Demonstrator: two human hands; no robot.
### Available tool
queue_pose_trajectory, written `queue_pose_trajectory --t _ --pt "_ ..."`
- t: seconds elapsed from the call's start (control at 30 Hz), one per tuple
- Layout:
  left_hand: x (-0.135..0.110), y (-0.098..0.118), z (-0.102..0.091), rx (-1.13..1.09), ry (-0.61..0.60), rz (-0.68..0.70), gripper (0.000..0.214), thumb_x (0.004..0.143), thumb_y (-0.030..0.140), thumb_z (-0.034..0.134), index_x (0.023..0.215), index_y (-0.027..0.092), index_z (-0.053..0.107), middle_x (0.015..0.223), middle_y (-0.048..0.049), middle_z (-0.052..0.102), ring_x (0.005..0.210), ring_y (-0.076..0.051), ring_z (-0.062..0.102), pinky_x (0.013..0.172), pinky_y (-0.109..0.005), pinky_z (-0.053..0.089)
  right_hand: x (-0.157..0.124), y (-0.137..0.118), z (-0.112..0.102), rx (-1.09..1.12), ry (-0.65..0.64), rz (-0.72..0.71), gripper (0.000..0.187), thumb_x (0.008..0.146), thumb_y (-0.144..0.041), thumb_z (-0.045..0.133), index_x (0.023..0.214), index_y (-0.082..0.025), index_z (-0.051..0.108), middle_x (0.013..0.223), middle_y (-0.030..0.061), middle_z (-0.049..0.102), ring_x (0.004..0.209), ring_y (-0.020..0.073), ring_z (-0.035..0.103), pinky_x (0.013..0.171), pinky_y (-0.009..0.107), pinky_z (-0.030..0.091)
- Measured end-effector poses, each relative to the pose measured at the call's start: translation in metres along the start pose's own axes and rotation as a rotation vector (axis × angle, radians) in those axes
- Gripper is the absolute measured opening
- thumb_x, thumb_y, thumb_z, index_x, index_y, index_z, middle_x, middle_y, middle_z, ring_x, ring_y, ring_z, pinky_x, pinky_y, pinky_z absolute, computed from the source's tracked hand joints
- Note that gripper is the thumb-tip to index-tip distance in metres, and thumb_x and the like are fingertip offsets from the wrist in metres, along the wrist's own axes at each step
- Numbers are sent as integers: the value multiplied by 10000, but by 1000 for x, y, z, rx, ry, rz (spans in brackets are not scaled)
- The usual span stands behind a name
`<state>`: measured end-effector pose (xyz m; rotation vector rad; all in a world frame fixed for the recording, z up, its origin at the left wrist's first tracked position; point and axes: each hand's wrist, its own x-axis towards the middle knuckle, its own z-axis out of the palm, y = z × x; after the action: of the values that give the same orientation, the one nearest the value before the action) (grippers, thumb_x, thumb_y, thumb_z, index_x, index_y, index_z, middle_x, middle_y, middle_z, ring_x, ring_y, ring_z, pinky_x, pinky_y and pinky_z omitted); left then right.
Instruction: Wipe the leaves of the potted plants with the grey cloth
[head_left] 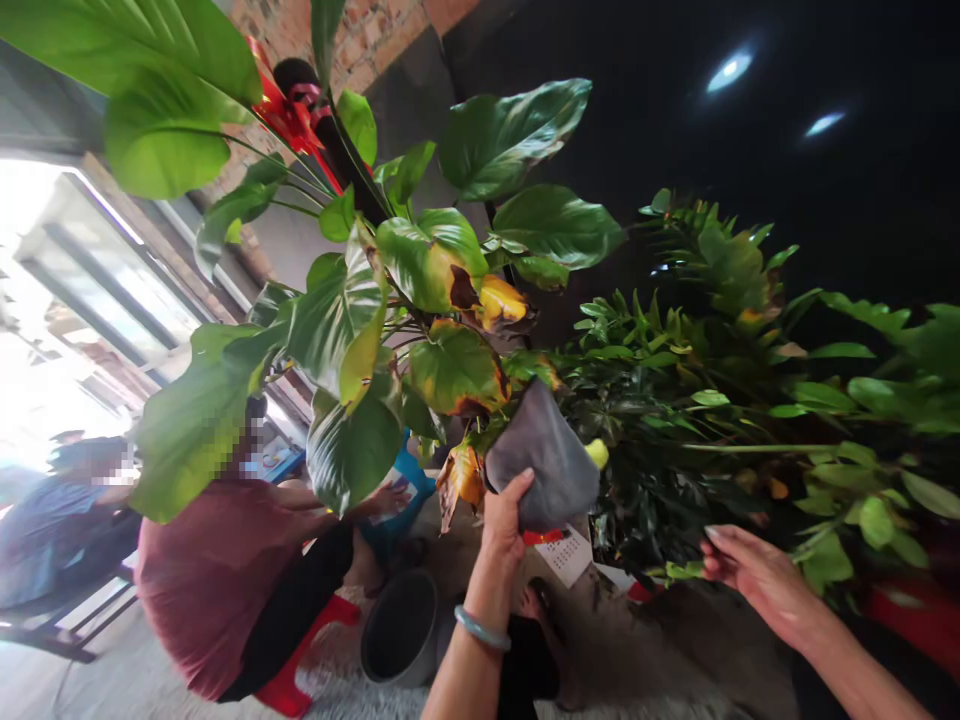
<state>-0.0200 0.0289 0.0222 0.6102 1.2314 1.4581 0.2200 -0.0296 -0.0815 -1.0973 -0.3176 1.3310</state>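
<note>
My left hand (pixel 501 520) is closed on a grey cloth (pixel 544 460), held up against a large-leaved plant (pixel 420 300) whose lower leaves are yellow and brown at the edges. A jade-coloured bangle (pixel 481 630) sits on that wrist. My right hand (pixel 750 570) reaches toward the low stems of a dark green bushy plant (pixel 712 380); its fingers are curled, and I cannot see anything in them.
A person in a maroon top (pixel 217 580) sits at the left on a red stool (pixel 289 680), with another person (pixel 67 500) behind. A grey pot (pixel 401 625) stands on the floor. A red ribbon (pixel 289 115) hangs on the plant's pole. A brick wall (pixel 352 40) lies behind.
</note>
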Motion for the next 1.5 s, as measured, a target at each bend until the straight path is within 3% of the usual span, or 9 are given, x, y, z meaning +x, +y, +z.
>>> queue_pose_trajectory --t 0.23,0.4,0.5,0.7,0.8,0.97,1.1,1.3,1.5 --pt "-24 -22 -59 176 -170 -252 484 392 230 882 816 104 686 711 -89 733 652 -245 678 639 -355 546 3 -4 -10 -19 8 31 377 240 -337 931 494 -209 684 472 -8 657 402 121 567 407 221 509" --pt "5 31 -26 -34 23 95 436 544 152 819 956 148 678 858 -59 755 848 -228 709 802 -347 568 2 -1 -3 3 -1 15 379 233 -329 929 503 -203 694 481 6 663 413 123 569 420 223 512" --pt "18 27 -8 -44 103 184 394 584 110 787 956 180 681 883 -40 758 887 -212 705 823 -331 560 1 2 1 -2 -2 8 348 253 -294 920 506 -210 696 483 4 667 411 131 574 419 235 514" --pt "-17 -39 -55 211 -206 -222 456 418 249 868 818 99 708 735 -109 741 703 -274 688 693 -384 546 6 7 -9 -25 6 -15 307 321 -264 897 547 -220 693 499 7 683 416 159 598 417 260 525" --pt "-29 -32 -76 224 -223 -282 527 376 247 880 848 105 695 730 -101 738 726 -294 693 695 -392 542 9 7 -14 -42 6 -27 289 347 -268 889 548 -222 686 504 4 681 413 163 594 410 266 522" --pt "-8 28 -39 -50 -39 -50 437 529 173 822 938 138 674 815 -76 753 840 -265 714 759 -349 569 5 5 -9 -18 4 -30 307 319 -271 894 537 -212 686 492 7 668 415 150 583 419 257 520" --pt "5 20 -1 -120 61 8 347 647 138 754 983 161 670 897 -56 760 904 -227 710 802 -331 572 3 6 -4 3 16 -13 320 303 -255 894 538 -206 682 488 12 668 409 145 582 410 245 509" --pt "-30 -53 -35 80 -83 -455 284 533 143 784 797 103 686 656 -95 728 693 -281 709 734 -398 560 5 4 -12 -33 13 -12 288 352 -271 886 539 -202 677 494 8 672 411 151 593 409 244 507" --pt "-21 8 -40 -52 -33 -327 209 545 134 734 742 140 666 609 -62 718 586 -228 681 731 -374 561 4 -2 -11 -4 -6 22 368 264 -325 922 505 -201 672 472 -5 658 383 123 565 406 231 503"
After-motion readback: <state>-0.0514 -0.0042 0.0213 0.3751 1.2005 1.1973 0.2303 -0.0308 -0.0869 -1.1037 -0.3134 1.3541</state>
